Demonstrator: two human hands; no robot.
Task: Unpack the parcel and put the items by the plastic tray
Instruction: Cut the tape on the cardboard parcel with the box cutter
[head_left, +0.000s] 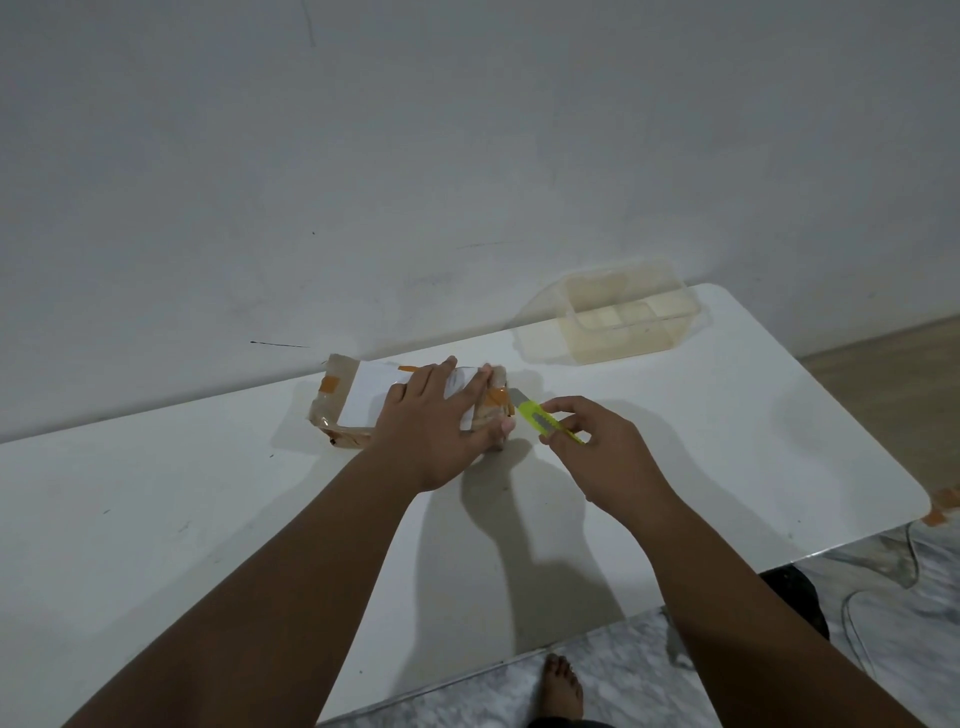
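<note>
On the white table, close to the wall, the parcel lies flat. The left hand rests on top with straight fingers and presses it down. Its thumb sits at the near right corner. The right hand pinches a green cutter. The blade tip is right at the parcel's right end; I cannot tell if it touches.

The step looks like cutting the tape. I think the blade should go in only a little, so nothing inside gets cut. It should slide along the tape and away from the left thumb, which is very close. The left hand should press hard so the parcel does not slip.

The tray sits at the far right corner, well apart from the parcel. Bare table lies between them, good room for the items. The table's right edge is near the tray, so its left side looks safer.
</note>
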